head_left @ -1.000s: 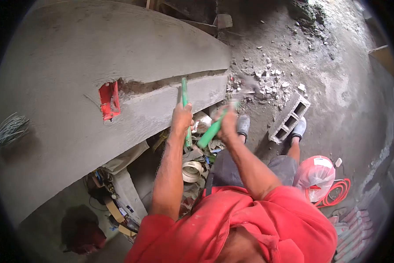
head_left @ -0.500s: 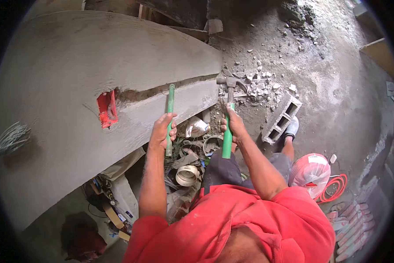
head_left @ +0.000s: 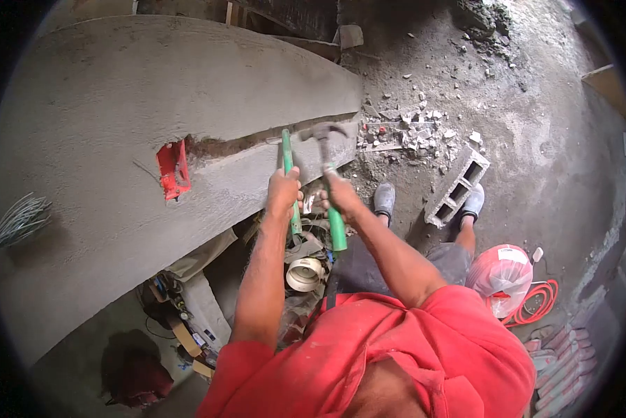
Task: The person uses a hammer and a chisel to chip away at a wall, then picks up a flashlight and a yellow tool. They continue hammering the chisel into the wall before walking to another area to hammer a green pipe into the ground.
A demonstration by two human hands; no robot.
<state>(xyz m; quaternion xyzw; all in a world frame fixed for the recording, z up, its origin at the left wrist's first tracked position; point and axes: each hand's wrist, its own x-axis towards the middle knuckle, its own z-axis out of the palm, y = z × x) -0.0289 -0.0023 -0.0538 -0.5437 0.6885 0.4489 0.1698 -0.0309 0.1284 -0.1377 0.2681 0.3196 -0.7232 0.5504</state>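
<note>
My left hand (head_left: 284, 193) is wrapped around a long green chisel (head_left: 287, 153), whose far end meets the groove (head_left: 250, 141) cut in the grey wall (head_left: 146, 90). In my right hand (head_left: 338, 193) is a claw hammer (head_left: 337, 226), gripped by its green handle. The hammer's head is blurred and lies just right of the chisel's upper part, apart from it in this view. To the left, a red electrical box (head_left: 174, 171) is set into the wall at the groove's end.
Broken rubble (head_left: 417, 132) and a hollow concrete block (head_left: 457, 187) lie on the floor, with my feet beside the block. Below the wall are a cream round fitting (head_left: 304, 274) and clutter. A plastic-wrapped roll (head_left: 498, 275) and orange tubing (head_left: 539, 303) sit at right. Wires (head_left: 21, 219) stick out at left.
The hammer has swung left, towards the chisel, and its head is now blurred. My left hand and the chisel appear slightly further right and higher, and the view has shifted a little.
</note>
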